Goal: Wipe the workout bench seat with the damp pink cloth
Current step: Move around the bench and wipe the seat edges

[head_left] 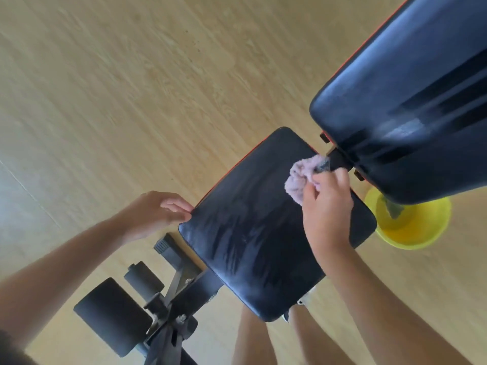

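**liftnoob:** so what's going on around the bench, left to right?

**padwiper:** Over at 9 o'clock it's just bare wood-look floor (105, 101), loads of open room. At 7 o'clock the black foam leg rollers (113, 316) stick out off the frame (181, 283). The left hand (155, 214) sits at the seat's left edge, fingers loosely curled, fingertips touching the corner, not gripping anything.

**liftnoob:** and the seat itself?

**padwiper:** The black bench seat (253, 233) is dead centre, long axis running from about 7 to 1 o'clock, narrow end pointing up at the backrest (411, 96). Thin orange trim along its left edge. Streaky smears across the surface. Any logo or writing is too blurry to read.

**liftnoob:** cloth?

**padwiper:** The right hand (326, 204) is closed around the bunched pink cloth (300, 180), pressing it on the seat's far end, right by the hinge gap. A yellow bowl (416, 222) sits on the floor at 3 o'clock, tucked partly under the backrest, just beside the seat's right edge. So tight on that side.
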### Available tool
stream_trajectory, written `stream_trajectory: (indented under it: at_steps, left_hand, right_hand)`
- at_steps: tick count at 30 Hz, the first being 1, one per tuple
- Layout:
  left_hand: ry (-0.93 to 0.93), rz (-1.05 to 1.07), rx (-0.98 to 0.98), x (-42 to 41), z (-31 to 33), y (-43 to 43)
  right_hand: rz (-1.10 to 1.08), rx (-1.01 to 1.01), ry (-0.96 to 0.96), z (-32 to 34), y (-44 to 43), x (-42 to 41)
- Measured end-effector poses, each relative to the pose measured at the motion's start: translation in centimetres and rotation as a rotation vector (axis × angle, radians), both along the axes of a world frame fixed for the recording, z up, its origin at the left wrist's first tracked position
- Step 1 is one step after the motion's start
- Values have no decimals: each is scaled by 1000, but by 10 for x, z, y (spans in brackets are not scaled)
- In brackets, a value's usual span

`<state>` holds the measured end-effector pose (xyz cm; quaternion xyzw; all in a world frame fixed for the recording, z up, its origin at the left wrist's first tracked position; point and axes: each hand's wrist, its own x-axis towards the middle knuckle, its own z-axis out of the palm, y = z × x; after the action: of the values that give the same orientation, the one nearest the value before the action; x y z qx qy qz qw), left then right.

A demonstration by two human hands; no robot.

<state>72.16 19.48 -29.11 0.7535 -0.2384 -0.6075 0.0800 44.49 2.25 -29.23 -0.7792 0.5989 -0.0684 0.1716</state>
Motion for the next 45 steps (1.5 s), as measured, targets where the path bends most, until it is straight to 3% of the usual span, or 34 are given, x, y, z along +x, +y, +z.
stream_trajectory:
  at_steps: [1,4,6,8,10,12,14,16,19,25,27,32,34,37,41,45]
  left_hand:
    - [-23,-12,-14,-3,1,1]
    - [-90,-34,-50,-10,1,5]
    - [-133,-43,-65,-12,1,7]
    - [-143,-27,-65,-13,-1,7]
    - [-161,-20,-70,-15,-2,6]
    - [-172,-31,-75,-16,-1,3]
    - [-175,-33,-82,-16,-1,1]
    - [-179,-45,-80,-14,-1,0]
    - [-189,-42,-69,-16,1,0]
    - [-188,11,-58,-18,-2,1]
    - [-185,54,-62,-20,-5,1]
    - [-180,117,-41,-19,-11,0]
    - [-152,153,-36,-18,-11,-1]
    - [-139,195,-25,-20,-11,1]
    - [-192,247,14,-19,-16,4]
    - [-179,327,31,-19,-22,12]
  right_hand:
    - [105,106,27,-1,32,-16]
    - [733,528,-4,5,125,-48]
    - [939,467,8,1,106,-52]
    - [805,355,69,-7,46,-53]
    - [404,75,37,-6,-1,-65]
    - [-17,4,-56,-4,6,-84]
    - [-18,73,-121,-4,60,-88]
    - [278,153,-184,-7,116,-97]
    - [823,310,-122,-18,143,-112]
    - [1264,315,-153,-11,126,-113]
    - [1091,236,-171,-16,110,-121]
    - [-82,134,-172,-4,89,-101]
    - [-200,148,-180,5,102,-60]
    - [86,405,-202,6,97,5]
    - [412,547,-195,2,66,102]
    - [1052,676,271,3,61,172]
